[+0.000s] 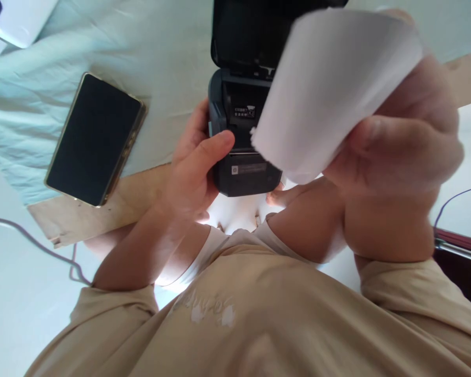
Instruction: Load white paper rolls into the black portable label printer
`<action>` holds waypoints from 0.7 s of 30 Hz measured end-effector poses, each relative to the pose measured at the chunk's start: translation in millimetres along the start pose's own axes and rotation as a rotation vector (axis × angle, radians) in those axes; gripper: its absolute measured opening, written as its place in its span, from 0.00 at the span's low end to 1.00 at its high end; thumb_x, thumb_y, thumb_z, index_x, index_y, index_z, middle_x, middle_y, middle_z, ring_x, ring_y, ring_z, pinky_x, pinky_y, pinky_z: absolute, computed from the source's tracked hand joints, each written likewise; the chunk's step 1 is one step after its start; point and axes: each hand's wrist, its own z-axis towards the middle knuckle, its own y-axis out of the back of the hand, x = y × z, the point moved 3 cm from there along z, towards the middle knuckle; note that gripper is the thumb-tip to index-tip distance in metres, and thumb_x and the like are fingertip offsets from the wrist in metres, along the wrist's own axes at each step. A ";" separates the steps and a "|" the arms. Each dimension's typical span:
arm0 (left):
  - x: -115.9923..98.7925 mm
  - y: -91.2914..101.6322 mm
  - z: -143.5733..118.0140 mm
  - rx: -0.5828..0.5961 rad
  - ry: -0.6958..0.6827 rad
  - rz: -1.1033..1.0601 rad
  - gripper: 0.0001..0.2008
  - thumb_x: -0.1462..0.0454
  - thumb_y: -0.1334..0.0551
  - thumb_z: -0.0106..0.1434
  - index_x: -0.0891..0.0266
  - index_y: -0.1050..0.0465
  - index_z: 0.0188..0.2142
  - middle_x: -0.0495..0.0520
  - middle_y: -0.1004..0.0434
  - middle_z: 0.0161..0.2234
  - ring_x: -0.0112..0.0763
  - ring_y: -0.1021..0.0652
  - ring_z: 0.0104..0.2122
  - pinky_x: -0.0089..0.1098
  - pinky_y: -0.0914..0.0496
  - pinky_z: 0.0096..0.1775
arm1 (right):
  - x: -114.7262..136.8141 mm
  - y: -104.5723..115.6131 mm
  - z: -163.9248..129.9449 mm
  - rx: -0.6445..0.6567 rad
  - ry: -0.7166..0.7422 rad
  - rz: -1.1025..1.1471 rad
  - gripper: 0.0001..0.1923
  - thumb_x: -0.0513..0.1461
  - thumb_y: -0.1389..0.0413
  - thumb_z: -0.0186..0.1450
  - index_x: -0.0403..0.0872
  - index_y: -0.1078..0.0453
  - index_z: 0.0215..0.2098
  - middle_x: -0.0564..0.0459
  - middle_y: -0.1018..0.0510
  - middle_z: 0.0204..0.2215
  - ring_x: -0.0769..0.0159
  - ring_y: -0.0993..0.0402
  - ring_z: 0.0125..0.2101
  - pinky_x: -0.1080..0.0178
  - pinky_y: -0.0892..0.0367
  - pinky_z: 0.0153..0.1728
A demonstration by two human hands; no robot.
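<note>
My left hand (192,173) grips the left side of a small black label printer (245,175), thumb lying across its front. The printer's lid (247,31) stands open above the body. My right hand (396,152) is raised close to the camera and is closed on a white roll of paper (329,89), which hangs in front of the printer's right half and hides it. My beige shirt (259,314) fills the bottom of the view.
A dark-screened phone (94,139) lies on a pale cloth (31,84) to the left of the printer. A wooden board edge (102,209) shows beneath it. A grey cable (31,241) loops at lower left; a purple cable (455,198) runs at the right.
</note>
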 end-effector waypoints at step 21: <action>-3.9 -3.4 -4.6 -0.013 0.010 0.045 0.08 0.64 0.32 0.67 0.56 0.20 0.46 0.51 0.15 0.37 0.43 0.11 0.43 0.32 0.18 0.33 | 15.1 -9.2 -5.9 -0.154 -0.519 0.165 0.15 0.50 0.38 0.67 0.53 0.30 0.46 0.61 0.24 0.30 0.66 0.16 0.33 0.65 0.19 0.26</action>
